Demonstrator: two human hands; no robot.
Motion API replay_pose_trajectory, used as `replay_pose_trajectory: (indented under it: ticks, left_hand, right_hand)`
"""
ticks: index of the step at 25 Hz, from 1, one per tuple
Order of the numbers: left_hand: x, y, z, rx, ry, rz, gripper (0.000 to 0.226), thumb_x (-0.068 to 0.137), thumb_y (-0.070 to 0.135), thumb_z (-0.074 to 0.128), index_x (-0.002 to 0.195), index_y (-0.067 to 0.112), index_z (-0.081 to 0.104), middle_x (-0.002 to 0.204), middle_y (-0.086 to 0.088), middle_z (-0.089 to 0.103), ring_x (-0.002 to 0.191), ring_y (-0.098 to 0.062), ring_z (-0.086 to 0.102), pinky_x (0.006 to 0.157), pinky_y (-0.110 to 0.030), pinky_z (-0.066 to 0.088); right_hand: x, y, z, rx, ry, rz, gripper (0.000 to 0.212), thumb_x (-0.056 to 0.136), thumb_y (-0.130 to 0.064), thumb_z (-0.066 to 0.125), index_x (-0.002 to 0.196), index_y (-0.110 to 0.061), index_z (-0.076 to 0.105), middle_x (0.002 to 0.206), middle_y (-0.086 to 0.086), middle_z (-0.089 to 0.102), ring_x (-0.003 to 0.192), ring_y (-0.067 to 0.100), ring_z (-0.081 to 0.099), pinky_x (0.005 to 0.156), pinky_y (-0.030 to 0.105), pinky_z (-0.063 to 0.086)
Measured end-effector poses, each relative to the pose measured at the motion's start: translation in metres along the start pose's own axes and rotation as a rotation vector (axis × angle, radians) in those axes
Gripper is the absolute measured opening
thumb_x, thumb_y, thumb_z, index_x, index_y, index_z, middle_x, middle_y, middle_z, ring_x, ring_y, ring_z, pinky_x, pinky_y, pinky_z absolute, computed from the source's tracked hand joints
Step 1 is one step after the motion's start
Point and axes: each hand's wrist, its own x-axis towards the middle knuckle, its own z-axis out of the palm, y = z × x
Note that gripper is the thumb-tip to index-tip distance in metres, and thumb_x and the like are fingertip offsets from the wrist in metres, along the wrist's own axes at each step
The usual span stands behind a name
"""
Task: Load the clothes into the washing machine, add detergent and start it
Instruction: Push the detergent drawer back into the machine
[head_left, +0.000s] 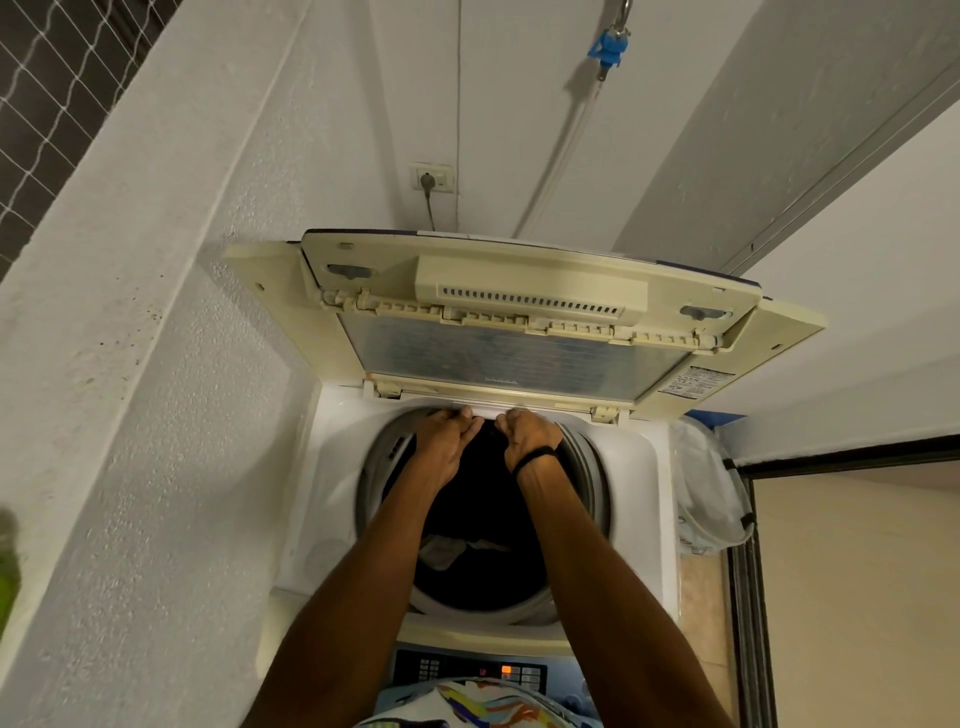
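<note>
- Fingers (464, 415) of the left hand (441, 447) are curled, pinching the top edge of a dark garment (488, 467).
- Right hand (527, 436) is just beside it, fingers also curled on that edge.
- Both hands are at the far rim of the drum (589, 467), close under the lid hinge.
- Dark garment hangs from the hands down into the drum.
- Grey garment (441, 553) lies inside, near the drum's front-left rim.
- Washing machine (647, 467) is a top-loader, with its lid (519, 312) folded up towards the wall.
- Control panel (467, 670) sits at the front edge with one orange light on.
- Black wristband (537, 457) is on the right wrist.
- Mesh bag (711, 493) sits beside the machine's right edge.
- Wall socket (431, 179) above the lid has a plug in it.
</note>
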Motion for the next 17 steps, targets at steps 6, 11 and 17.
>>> replay_pose_trajectory:
  ticks: [6,11,17]
  left_hand:
    - [-0.007,-0.004,0.000,0.073,0.011,-0.002,0.021,0.095,0.007,0.059,0.114,-0.002,0.058,0.119,-0.014,0.061,0.106,-0.022,0.062,0.097,-0.031,0.051]
    - [-0.049,0.000,-0.008,0.468,0.130,0.149,0.026,0.094,0.023,0.059,0.114,0.006,0.064,0.116,-0.016,0.068,0.094,-0.022,0.068,0.089,-0.038,0.057]
    - [-0.172,0.068,-0.003,0.747,0.287,0.965,0.041,0.100,0.027,0.054,0.138,0.013,0.053,0.126,-0.008,0.066,0.115,-0.022,0.063,0.096,-0.028,0.047]
  right_hand:
    - [-0.011,0.012,0.004,0.025,0.124,-0.089,0.009,0.091,-0.002,0.060,0.084,0.001,0.063,0.079,0.012,0.065,0.065,0.016,0.063,0.061,0.023,0.056]
    - [-0.028,0.020,-0.019,-0.186,0.166,-0.211,0.026,0.094,-0.023,0.060,0.076,-0.006,0.068,0.075,0.011,0.072,0.064,0.020,0.068,0.074,0.038,0.061]
    - [-0.125,-0.019,-0.051,-0.509,0.263,-1.007,0.034,0.096,-0.041,0.056,0.087,-0.014,0.074,0.073,-0.002,0.072,0.071,0.017,0.069,0.065,0.019,0.050]
